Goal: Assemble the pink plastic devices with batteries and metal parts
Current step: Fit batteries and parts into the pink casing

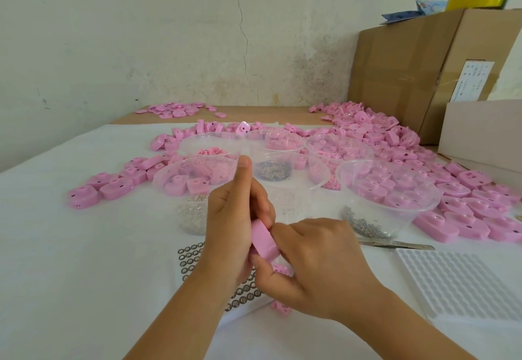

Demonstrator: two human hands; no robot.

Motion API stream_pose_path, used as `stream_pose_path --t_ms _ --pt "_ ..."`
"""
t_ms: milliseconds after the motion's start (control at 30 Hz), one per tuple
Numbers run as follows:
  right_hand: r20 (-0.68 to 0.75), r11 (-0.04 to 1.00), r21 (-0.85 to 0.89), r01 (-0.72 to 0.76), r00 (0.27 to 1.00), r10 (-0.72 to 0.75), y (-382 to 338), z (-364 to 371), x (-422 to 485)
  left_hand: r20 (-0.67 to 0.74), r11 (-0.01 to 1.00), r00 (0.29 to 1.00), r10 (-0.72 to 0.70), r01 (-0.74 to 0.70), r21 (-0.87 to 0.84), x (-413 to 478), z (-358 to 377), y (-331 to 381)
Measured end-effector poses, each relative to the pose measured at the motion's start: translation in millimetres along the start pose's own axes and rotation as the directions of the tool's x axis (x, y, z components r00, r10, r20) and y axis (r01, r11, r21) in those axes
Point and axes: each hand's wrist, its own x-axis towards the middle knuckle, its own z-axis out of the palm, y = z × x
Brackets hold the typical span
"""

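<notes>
A pink device (pixel 264 242) is gripped edge-on between left hand (pixel 231 227) and right hand (pixel 319 266), at 6 o'clock over the surface (pixel 84 246); fitting seems in hand. Next, a metal ring (pixel 189 258) at its 8 o'clock is likely needed.

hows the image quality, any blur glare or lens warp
Head view: soft even light, faint shadows; wide-angle warp tilts the cardboard box; the left hand, right hand and pink device they grip look slightly soft; faint sheen on the clear bowl, no harsh glare.

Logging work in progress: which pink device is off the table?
The pink device gripped between left hand and right hand; the others lie on the table or in bowls.
</notes>
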Motion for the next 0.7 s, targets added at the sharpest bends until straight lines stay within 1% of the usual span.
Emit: stream_pose_path --t_ms 133,233,333,400,433,500,533,567,600,633,667,700 --pt "-0.033 0.992 -0.116 0.048 0.998 -0.052 -4 2 1 -0.062 0.996 0.998 0.021 -0.016 0.088 1 2 -1" --pt "-0.058 0.990 -0.131 0.051 0.997 -0.059 -6 4 0 -0.092 0.989 0.996 0.021 -0.007 0.146 1 0 -4" --pt "-0.035 0.991 -0.134 0.007 0.999 -0.012 -7 7 -2 -0.127 0.989 0.992 0.006 0.014 0.151 2 -3 -8" --pt "-0.043 0.987 -0.151 -0.051 0.998 0.045 -6 8 -1 -0.144 0.983 0.989 0.044 -0.017 0.184 5 -4 -8" --pt "-0.067 0.983 -0.166 -0.075 0.996 0.064 -4 7 0 -0.131 0.963 0.987 0.096 -0.058 0.264 6 -6 -10" --pt "-0.092 0.976 -0.186 -0.110 0.991 0.095 0 6 3 -0.051 0.862 0.980 0.193 -0.145 0.485 6 -9 -11" --pt "-0.071 0.974 -0.190 -0.124 0.991 0.112 2 6 4 -0.004 0.811 0.981 0.196 -0.159 0.564 4 -10 -12" --pt "-0.034 0.974 -0.185 -0.133 0.991 0.129 4 6 4 0.031 0.780 0.985 0.169 -0.152 0.607 3 -11 -15" --pt "0.011 0.978 -0.159 -0.137 0.990 0.140 7 7 3 0.048 0.774 0.991 0.125 -0.128 0.620 1 -11 -17" --pt "0.065 0.986 -0.088 -0.141 0.987 0.147 10 7 3 0.052 0.776 0.995 0.085 -0.099 0.623 2 -13 -19" --pt "0.129 0.986 0.035 -0.166 0.979 0.160 15 7 2 0.045 0.781 0.998 0.054 -0.070 0.621 3 -14 -19" --pt "0.201 0.953 0.194 -0.231 0.961 0.192 21 5 3 0.036 0.788 0.999 0.030 -0.046 0.615 5 -16 -19"
